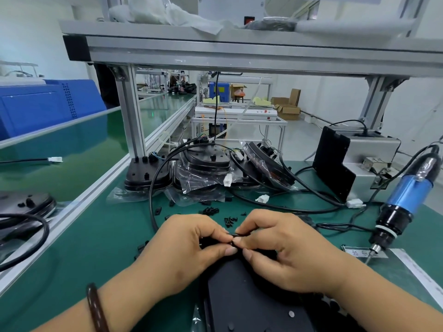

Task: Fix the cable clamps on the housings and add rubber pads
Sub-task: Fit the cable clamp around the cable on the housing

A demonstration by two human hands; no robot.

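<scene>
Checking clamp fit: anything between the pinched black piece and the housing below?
Nothing visible. Left hand and right hand pinch the small black piece at the far end of the housing; the contact itself is hidden.

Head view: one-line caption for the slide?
Left hand and right hand pinch a small black part above a black housing on the green mat; blue electric screwdriver to the right.

Black housing (239, 295) lies flat; small clamp (236, 236) at far end.

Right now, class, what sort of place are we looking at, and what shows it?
Probably a factory assembly workstation: a blue electric screwdriver, stacked black housings, and loose screws on the green bench mat.
</scene>
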